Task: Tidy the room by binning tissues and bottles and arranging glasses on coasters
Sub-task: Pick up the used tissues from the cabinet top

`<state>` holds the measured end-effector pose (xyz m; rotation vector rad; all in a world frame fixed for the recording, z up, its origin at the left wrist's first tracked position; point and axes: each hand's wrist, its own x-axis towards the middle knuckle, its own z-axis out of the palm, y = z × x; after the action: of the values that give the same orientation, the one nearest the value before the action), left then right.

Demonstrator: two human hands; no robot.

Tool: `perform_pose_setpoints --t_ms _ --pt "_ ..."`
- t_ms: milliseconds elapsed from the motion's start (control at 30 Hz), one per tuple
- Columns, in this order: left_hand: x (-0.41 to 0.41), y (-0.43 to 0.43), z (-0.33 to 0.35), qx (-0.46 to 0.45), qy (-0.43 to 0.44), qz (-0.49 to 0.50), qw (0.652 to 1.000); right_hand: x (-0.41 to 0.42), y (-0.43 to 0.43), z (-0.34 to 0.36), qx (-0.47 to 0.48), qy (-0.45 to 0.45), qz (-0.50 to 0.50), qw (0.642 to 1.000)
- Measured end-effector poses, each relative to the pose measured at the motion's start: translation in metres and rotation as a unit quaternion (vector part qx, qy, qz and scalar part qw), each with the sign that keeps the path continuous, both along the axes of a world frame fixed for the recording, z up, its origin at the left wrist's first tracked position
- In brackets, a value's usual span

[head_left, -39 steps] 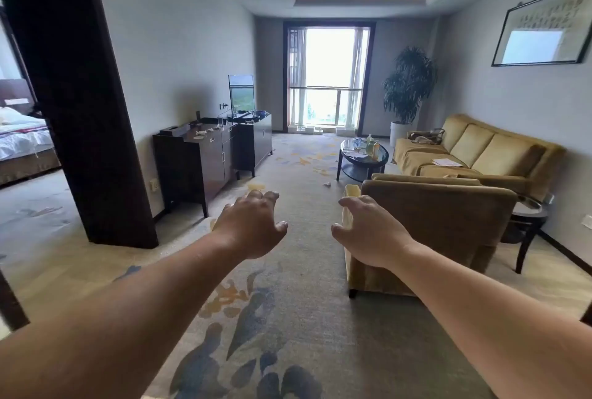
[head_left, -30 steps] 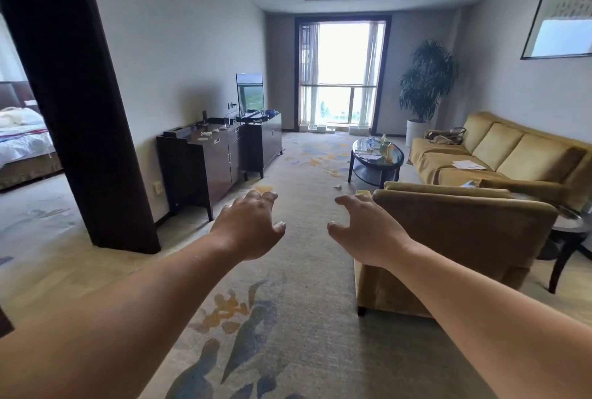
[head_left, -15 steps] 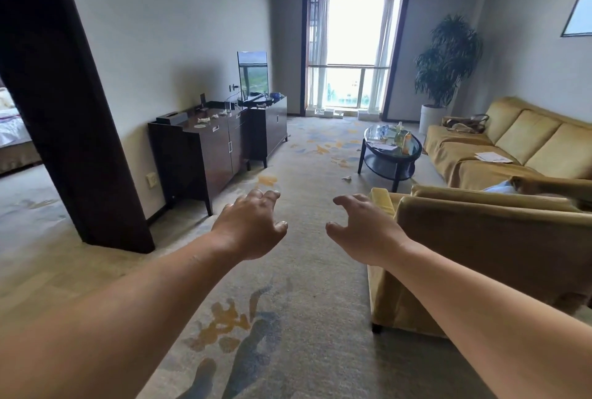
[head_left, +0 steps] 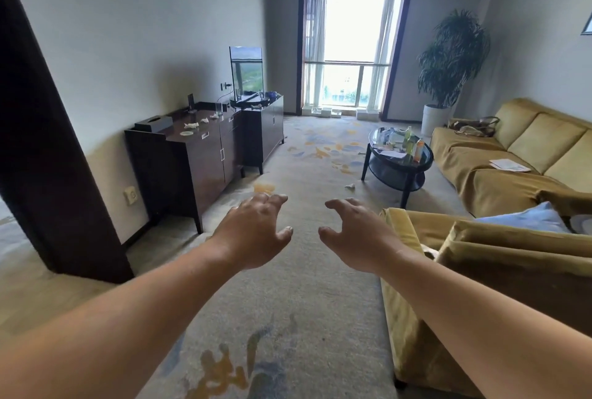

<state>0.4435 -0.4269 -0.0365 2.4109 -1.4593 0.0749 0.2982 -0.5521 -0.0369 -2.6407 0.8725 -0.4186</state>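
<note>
My left hand (head_left: 256, 232) and my right hand (head_left: 355, 235) are stretched out in front of me over the carpet, fingers loosely curved, holding nothing. Far ahead, bottles (head_left: 418, 146) stand on a round dark coffee table (head_left: 397, 171) with papers. A crumpled tissue (head_left: 350, 186) lies on the carpet left of that table. More crumpled tissues (head_left: 192, 125) lie on the dark sideboard (head_left: 189, 161) at the left wall, beside a tissue box (head_left: 153, 123) and a glass (head_left: 218, 110).
A yellow armchair (head_left: 480, 270) stands close on my right, a yellow sofa (head_left: 528, 155) beyond it. A dark pillar (head_left: 48, 174) is at the left. A potted plant (head_left: 448, 62) and a window are at the far end. Carpet runs open down the middle.
The view has advanced into the room and tilted down; the sideboard, coffee table and armchair are nearer. Both hands keep the same outstretched pose.
</note>
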Motion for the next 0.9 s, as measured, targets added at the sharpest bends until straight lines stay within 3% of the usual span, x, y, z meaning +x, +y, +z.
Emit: perform_pose_setpoints --t_ms 434,901 --pt "0.181 -0.2 -0.007 0.016 0.008 0.063 0.998 0.194 -0.217 -0.003 0.001 0.002 0.073 0.997" --pt "0.438 -0.315 -0.019 0.018 0.022 0.095 0.995 0.461 -0.346 -0.013 -0.002 0.009 0.109 0.994"
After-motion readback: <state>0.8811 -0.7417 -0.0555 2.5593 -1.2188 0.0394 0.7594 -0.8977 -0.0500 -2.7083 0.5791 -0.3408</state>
